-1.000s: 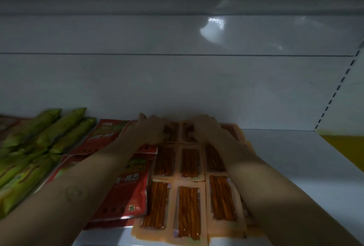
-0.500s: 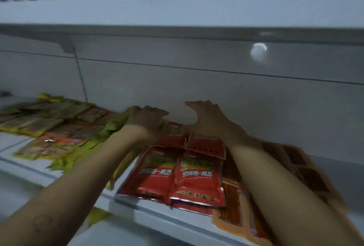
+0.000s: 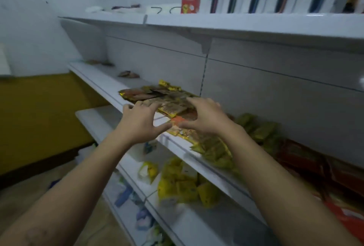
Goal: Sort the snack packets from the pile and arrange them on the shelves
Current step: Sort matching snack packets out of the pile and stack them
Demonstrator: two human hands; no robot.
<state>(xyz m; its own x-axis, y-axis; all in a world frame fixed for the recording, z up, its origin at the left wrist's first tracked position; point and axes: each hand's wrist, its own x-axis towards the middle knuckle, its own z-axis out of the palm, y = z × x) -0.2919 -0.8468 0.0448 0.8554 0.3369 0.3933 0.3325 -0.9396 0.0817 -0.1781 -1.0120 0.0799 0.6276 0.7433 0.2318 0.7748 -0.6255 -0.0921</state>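
Rows of packets lie on the shelf; my left hand and right hand hover over them, fingers spread, empty. The yellow packets below likely need arranging.

small shop, white shelves, snack packets

- Brown-and-yellow snack packets: flat, overlapping in one layer on the white middle shelf.
- Yellow-orange packets: flat at that shelf's front edge, just beside the brown layer.
- Green packets: further right, near the back panel.
- Yellow packets: heaped loosely on the lower shelf.
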